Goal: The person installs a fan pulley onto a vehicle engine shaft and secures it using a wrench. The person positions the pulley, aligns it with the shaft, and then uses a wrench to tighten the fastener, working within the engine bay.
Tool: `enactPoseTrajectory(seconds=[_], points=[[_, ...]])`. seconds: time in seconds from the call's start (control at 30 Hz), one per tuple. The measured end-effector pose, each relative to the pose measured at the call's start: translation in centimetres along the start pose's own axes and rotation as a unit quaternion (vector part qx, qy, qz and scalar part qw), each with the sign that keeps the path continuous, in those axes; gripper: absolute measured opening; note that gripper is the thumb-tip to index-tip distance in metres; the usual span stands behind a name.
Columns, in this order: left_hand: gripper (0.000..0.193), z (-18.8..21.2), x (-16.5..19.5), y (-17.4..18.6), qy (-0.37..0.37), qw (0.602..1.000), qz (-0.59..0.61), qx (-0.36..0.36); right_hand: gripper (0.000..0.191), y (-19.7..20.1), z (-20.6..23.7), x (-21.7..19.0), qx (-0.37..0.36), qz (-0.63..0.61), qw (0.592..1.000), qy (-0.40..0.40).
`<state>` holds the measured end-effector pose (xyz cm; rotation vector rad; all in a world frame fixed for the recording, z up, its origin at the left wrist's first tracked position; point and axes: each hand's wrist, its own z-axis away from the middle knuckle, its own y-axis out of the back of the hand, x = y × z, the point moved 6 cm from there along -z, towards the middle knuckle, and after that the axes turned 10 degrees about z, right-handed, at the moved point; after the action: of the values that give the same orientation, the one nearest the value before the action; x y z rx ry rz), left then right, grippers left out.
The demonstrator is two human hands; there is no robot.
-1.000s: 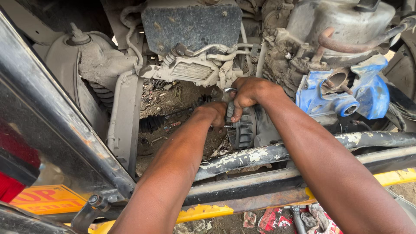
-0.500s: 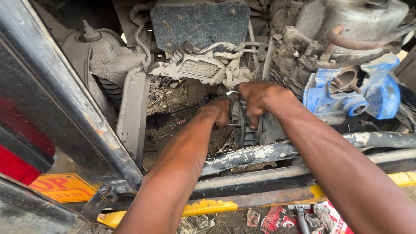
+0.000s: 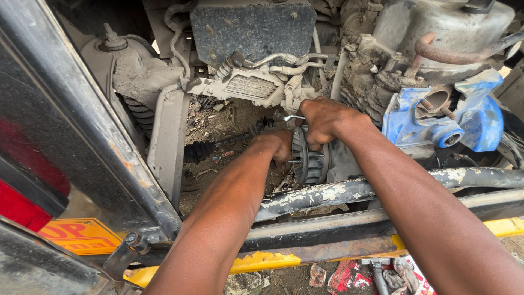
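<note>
Two bare hands work low in an engine bay, both on a finned round metal unit [image 3: 310, 158] that sits just above a flaking grey crossbar [image 3: 349, 191] and left of a blue bracket [image 3: 475, 117]. Left hand [image 3: 275, 146] presses against the unit's left face with fingers curled shut, though what they grip is hidden; right hand [image 3: 322, 120] closes from above over the unit's upper rim, fingers wrapped tight, with a thin bright metal tool [image 3: 293, 117] showing at the fingertips. Dirty hoses [image 3: 284, 57] run behind.
</note>
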<state>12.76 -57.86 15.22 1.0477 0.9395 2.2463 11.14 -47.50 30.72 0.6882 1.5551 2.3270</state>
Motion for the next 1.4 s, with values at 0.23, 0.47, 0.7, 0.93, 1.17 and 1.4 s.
enactPoseTrajectory(seconds=[0.23,0.47,0.7,0.93,1.17,1.4], points=[[0.066,4.1,2.5,1.1,-0.012,0.999,-0.041,0.022,0.069,-0.1,0.2,0.2,-0.016,-0.01,1.0,-0.012],[0.116,4.6,2.0,0.3,0.013,1.0,-0.023,0.015,0.078,-0.3,0.1,0.6,-0.017,-0.018,0.999,-0.021],[0.059,2.0,1.2,-0.6,-0.01,0.995,-0.095,-0.01,0.083,-0.5,-0.1,0.8,-0.019,-0.018,0.999,-0.024],[0.07,2.2,0.9,-1.2,0.036,0.992,-0.096,-0.068,0.083,-0.7,-0.4,0.8,-0.017,-0.029,0.999,-0.012],[0.075,3.6,1.9,0.2,-0.007,0.999,-0.031,0.009,0.084,-0.6,-0.4,0.6,-0.024,-0.022,0.999,-0.008],[0.082,5.2,2.3,0.1,0.009,0.998,-0.056,-0.022,0.087,-0.7,-0.1,0.7,-0.027,-0.024,0.999,-0.012]])
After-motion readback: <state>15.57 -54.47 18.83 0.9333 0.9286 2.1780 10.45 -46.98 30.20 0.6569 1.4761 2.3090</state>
